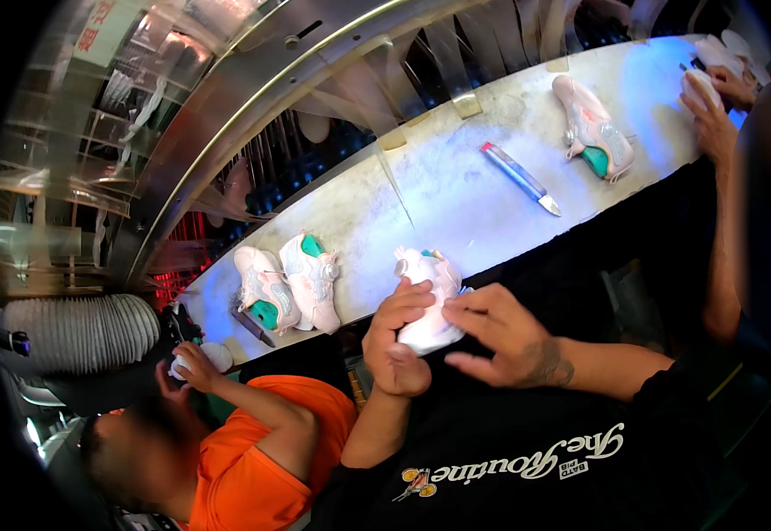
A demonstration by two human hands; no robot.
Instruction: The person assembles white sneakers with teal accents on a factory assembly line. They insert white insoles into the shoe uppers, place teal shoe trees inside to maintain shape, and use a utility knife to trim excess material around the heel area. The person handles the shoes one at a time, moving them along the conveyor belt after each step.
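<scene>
Pink-and-white shoe [430,296] sits between your two hands at the near edge of the long pale workbench [456,190], its sole side facing you. Your left hand [397,341] wraps the shoe's left side, fingers curled over it and the thumb pressed against the lower part, so that hand is closed on the shoe. Your right hand [502,336] lies against the shoe's right side with the fingers spread and only loosely bent; the fingertips touch the shoe, but you cannot tell whether they clamp it.

Left of your grip, a pair of pink shoes with teal heels [286,285] rests on the bench, near but not touching what you hold. Beyond your grip, up and to the right, a flat tool with a red tip [519,177] lies well apart, and farther right a single pink shoe [593,128] lies on its side.

Below and left of your left hand, a person in an orange shirt [253,460] holds a white object [200,358]. At the far right, another person's hands [713,111] work on a white shoe [702,84].
</scene>
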